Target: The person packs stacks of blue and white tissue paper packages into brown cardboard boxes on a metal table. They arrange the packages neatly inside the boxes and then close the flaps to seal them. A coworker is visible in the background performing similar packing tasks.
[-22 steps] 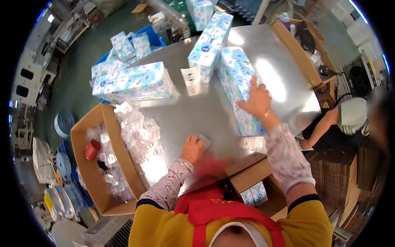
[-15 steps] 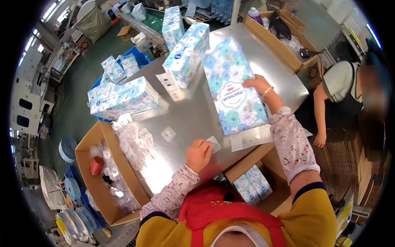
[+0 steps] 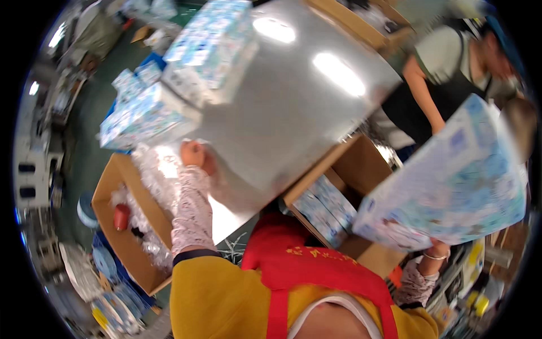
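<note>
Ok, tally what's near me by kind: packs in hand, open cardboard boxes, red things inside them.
Tissue pack in the right hand: 1
Open cardboard boxes, left and right: 2
Red cup-like thing in the left box: 1
Total: 4
Packs on the table are too blurred to count.

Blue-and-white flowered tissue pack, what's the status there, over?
Right hand grips the big blue-and-white flowered tissue pack, lifted above the open brown cardboard box. Left hand closed, resting on the shiny metal table. Nothing between pack and box.
</note>
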